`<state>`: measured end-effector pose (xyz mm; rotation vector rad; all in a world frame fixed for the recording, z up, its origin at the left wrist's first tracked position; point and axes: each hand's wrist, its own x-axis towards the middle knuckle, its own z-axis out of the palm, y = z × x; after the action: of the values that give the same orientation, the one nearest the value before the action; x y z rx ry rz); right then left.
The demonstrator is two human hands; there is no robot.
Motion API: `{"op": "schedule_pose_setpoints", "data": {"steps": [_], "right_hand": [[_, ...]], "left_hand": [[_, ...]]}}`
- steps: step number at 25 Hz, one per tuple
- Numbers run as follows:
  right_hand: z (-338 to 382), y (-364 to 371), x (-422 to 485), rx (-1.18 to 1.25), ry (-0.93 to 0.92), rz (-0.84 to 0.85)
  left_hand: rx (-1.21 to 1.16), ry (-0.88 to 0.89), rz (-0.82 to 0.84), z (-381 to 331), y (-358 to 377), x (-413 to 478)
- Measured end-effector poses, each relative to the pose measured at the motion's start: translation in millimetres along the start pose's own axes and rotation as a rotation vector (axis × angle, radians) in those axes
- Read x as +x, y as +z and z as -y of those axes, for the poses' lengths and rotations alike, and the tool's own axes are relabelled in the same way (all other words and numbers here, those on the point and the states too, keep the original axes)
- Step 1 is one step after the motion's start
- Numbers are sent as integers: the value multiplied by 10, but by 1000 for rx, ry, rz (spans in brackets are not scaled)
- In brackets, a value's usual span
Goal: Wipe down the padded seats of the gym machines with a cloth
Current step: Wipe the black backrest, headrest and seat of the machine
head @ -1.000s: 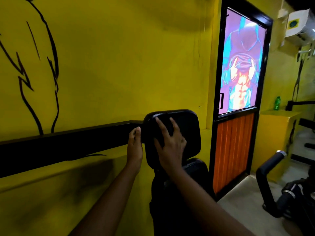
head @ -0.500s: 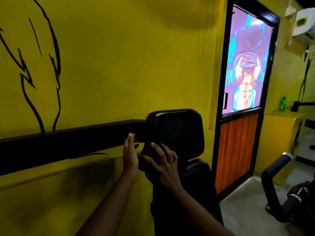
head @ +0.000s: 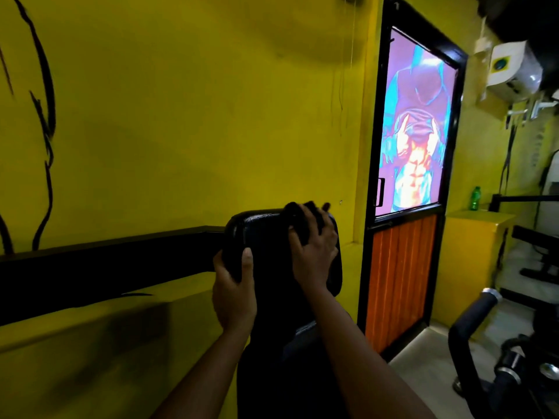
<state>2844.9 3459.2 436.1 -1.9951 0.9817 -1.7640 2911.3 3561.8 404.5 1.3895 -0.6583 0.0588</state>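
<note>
A black padded backrest [head: 266,237] of a gym machine stands upright in front of the yellow wall. My left hand [head: 234,285] grips its left edge, thumb on the front face. My right hand [head: 313,249] presses a dark cloth [head: 302,211] against the upper right of the pad, with folds of the cloth sticking out above my fingers. The seat pad [head: 302,337] below is mostly hidden by my forearms and in shadow.
A black ledge [head: 106,261] runs along the yellow wall to the left. A door [head: 405,207] with a bright poster and orange lower panel stands to the right. Black machine handles [head: 472,316] sit at lower right. A green bottle [head: 475,198] rests on a yellow counter.
My right hand has moved with the cloth from the lower part of the backrest up to its top right. My left hand has closed around the pad's left edge.
</note>
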Motion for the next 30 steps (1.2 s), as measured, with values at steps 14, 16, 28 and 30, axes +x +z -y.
{"op": "schedule_pose_setpoints", "data": {"steps": [14, 16, 28, 30], "right_hand": [[-67, -19, -101, -14, -41, 50], [-222, -73, 5, 5, 140, -27], [96, -232, -1113, 31, 105, 196], [144, -384, -1220, 60, 84, 226]], "left_hand": [[122, 43, -122, 68, 64, -7], [112, 40, -110, 77, 59, -7], [-221, -230, 263, 21, -330, -148], [-209, -281, 273, 63, -495, -286]]}}
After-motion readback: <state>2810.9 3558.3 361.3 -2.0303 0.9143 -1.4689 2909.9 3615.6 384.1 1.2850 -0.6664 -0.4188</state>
